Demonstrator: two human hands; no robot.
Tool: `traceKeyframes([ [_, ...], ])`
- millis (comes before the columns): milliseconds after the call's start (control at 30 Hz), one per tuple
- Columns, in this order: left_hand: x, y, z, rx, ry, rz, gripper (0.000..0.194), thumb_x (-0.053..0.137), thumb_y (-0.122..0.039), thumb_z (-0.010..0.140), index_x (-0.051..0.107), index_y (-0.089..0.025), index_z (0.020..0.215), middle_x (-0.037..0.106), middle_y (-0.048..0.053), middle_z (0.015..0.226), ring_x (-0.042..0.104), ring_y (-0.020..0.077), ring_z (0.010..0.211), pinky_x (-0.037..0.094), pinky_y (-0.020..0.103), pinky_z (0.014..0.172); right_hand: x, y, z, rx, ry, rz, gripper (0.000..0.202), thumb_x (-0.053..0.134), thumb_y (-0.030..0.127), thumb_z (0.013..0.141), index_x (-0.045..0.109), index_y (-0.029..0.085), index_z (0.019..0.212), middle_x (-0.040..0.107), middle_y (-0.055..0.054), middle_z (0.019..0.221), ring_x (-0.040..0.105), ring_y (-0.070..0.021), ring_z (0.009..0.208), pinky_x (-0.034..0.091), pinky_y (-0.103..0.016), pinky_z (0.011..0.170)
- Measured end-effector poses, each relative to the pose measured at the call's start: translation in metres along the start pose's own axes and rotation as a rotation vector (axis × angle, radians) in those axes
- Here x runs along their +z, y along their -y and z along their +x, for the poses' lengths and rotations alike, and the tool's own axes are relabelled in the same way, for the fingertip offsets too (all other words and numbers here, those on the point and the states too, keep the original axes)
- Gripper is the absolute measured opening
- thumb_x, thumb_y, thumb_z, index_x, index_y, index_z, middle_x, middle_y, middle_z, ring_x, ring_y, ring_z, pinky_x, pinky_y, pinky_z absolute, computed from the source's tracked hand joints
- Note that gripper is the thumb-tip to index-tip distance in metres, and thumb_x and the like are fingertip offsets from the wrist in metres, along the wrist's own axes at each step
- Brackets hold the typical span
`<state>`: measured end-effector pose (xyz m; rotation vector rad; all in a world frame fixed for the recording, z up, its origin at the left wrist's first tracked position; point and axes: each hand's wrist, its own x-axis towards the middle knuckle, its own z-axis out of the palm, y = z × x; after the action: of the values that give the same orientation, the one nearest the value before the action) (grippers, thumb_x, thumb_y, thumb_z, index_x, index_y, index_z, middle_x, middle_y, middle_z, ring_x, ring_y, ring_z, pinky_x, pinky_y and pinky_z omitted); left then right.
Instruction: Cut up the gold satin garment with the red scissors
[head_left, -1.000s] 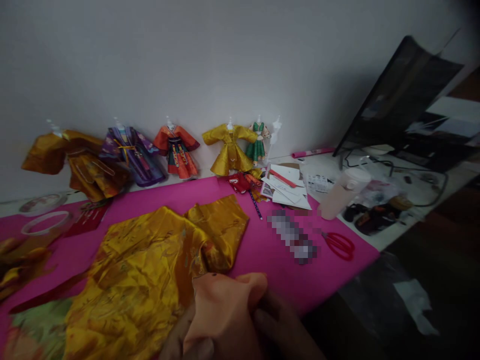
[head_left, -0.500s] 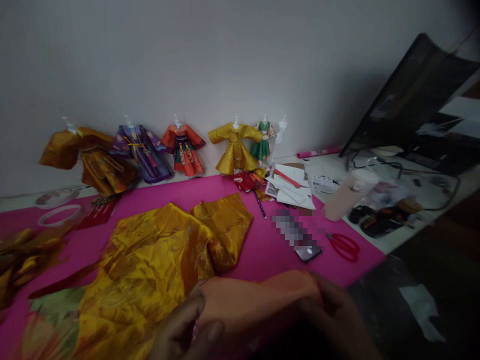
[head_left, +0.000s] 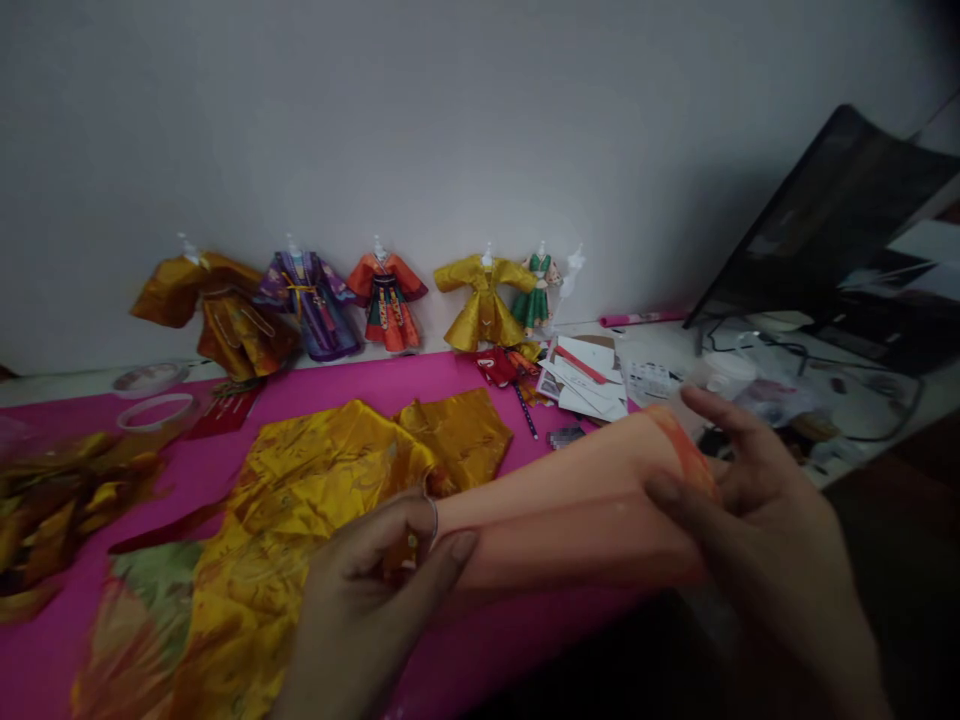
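A piece of peach-orange cloth [head_left: 555, 530] is stretched between my two hands above the table. Its left end is pinched between the thumb and forefinger of my left hand [head_left: 367, 590]. At the other end, where a brighter orange edge shows, my right hand [head_left: 772, 530] has its thumb in front and fingers behind, with the forefinger raised. Beneath and beyond my left hand lies crumpled golden-yellow brocade fabric [head_left: 300, 500], spread on a bright pink mat [head_left: 375, 376]. A green and orange printed fabric [head_left: 150, 600] lies at its lower left.
Small doll robes, including a purple one [head_left: 319, 310], stand on white forms along the wall. Papers [head_left: 592, 375] and a dotted pen [head_left: 526, 412] lie behind the cloth. Tape rolls [head_left: 155, 411] and fabric scraps [head_left: 67, 510] are at left, a dark monitor [head_left: 817, 220] at right.
Both hands have risen with the orange cloth, which now shows more of its length and hides the scissors and most of the phone. The view has shifted slightly.
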<state>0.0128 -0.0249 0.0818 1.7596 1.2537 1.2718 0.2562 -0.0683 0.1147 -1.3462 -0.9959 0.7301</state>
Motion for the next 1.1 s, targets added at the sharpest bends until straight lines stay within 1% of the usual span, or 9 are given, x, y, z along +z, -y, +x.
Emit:
traceKeyframes([
  [67, 0.001, 0.004, -0.001, -0.076, 0.005, -0.038, 0.024, 0.068, -0.033, 0.079, 0.060, -0.023, 0.059, 0.052, -0.006, 0.054, 0.047, 0.0118, 0.049, 0.036, 0.022, 0.044, 0.002, 0.000, 0.007, 0.076, 0.043, 0.058, 0.079, 0.082, 0.030, 0.077, 0.040, 0.035, 0.145, 0.067, 0.005, 0.057, 0.066, -0.0196, 0.045, 0.054, -0.024, 0.038],
  [167, 0.002, 0.007, 0.000, -0.182, 0.024, -0.157, 0.020, 0.069, -0.036, 0.077, 0.065, -0.023, 0.064, 0.059, -0.004, 0.056, 0.053, 0.0137, 0.052, 0.042, 0.022, 0.045, 0.005, -0.012, 0.010, 0.177, 0.168, 0.270, 0.075, 0.079, 0.030, 0.080, 0.041, 0.033, 0.144, 0.068, 0.004, 0.065, 0.069, -0.0174, 0.055, 0.056, -0.024, 0.050],
  [267, 0.003, 0.008, 0.002, -0.299, 0.020, -0.285, 0.017, 0.072, -0.036, 0.075, 0.069, -0.022, 0.066, 0.065, -0.003, 0.059, 0.059, 0.0145, 0.057, 0.047, 0.022, 0.050, 0.010, -0.032, 0.006, 0.166, 0.321, 0.438, 0.088, 0.086, 0.025, 0.070, 0.038, 0.035, 0.144, 0.072, -0.003, 0.105, 0.073, -0.0219, 0.085, 0.060, -0.031, 0.072],
  [367, 0.003, 0.013, 0.004, -0.366, 0.009, -0.414, 0.016, 0.075, -0.036, 0.074, 0.071, -0.022, 0.066, 0.069, -0.004, 0.064, 0.061, 0.0122, 0.061, 0.049, 0.019, 0.056, 0.012, -0.054, -0.003, 0.175, 0.374, 0.366, 0.090, 0.085, 0.020, 0.068, 0.039, 0.036, 0.145, 0.054, -0.008, 0.143, 0.065, -0.0290, 0.114, 0.057, -0.042, 0.091],
  [600, -0.001, 0.024, -0.004, -0.393, 0.137, -0.377, 0.015, 0.071, -0.039, 0.079, 0.071, -0.024, 0.074, 0.068, -0.003, 0.070, 0.064, 0.0157, 0.072, 0.049, 0.021, 0.064, -0.003, -0.062, -0.006, 0.061, 0.235, -0.268, 0.043, 0.075, 0.029, 0.077, 0.069, 0.031, 0.119, 0.066, -0.006, 0.122, 0.062, -0.0285, 0.110, 0.055, -0.043, 0.092],
  [767, -0.001, 0.021, -0.003, -0.142, 0.168, -0.111, 0.018, 0.067, -0.031, 0.083, 0.066, -0.024, 0.067, 0.058, -0.005, 0.065, 0.056, 0.0129, 0.063, 0.044, 0.021, 0.060, -0.015, -0.050, -0.004, 0.033, 0.268, -0.256, 0.052, 0.076, 0.035, 0.079, 0.060, 0.039, 0.128, 0.059, -0.005, 0.129, 0.066, -0.0209, 0.085, 0.060, -0.036, 0.073],
  [867, 0.000, 0.021, -0.003, -0.004, 0.140, -0.013, 0.021, 0.065, -0.026, 0.084, 0.061, -0.024, 0.064, 0.054, -0.005, 0.066, 0.054, 0.0124, 0.063, 0.043, 0.021, 0.060, -0.020, -0.049, -0.008, -0.043, 0.310, -0.332, 0.052, 0.074, 0.031, 0.081, 0.058, 0.042, 0.129, 0.051, -0.003, 0.139, 0.065, -0.0234, 0.102, 0.059, -0.036, 0.082],
  [967, -0.001, 0.017, -0.007, 0.034, 0.109, 0.044, 0.020, 0.065, -0.024, 0.084, 0.060, -0.024, 0.065, 0.056, -0.003, 0.073, 0.058, 0.0138, 0.069, 0.045, 0.023, 0.064, -0.025, -0.044, -0.011, -0.191, 0.258, -0.573, 0.028, 0.068, 0.034, 0.084, 0.072, 0.037, 0.112, 0.063, -0.005, 0.126, 0.061, -0.0309, 0.114, 0.055, -0.043, 0.087],
  [1100, -0.006, 0.005, -0.011, 0.088, 0.031, 0.100, 0.017, 0.068, -0.025, 0.082, 0.063, -0.026, 0.065, 0.057, -0.002, 0.083, 0.060, 0.0156, 0.078, 0.047, 0.024, 0.070, -0.030, -0.024, -0.010, -0.285, 0.239, -0.590, 0.014, 0.065, 0.037, 0.086, 0.079, 0.034, 0.084, 0.074, -0.004, 0.097, 0.070, -0.0280, 0.090, 0.055, -0.039, 0.076],
])
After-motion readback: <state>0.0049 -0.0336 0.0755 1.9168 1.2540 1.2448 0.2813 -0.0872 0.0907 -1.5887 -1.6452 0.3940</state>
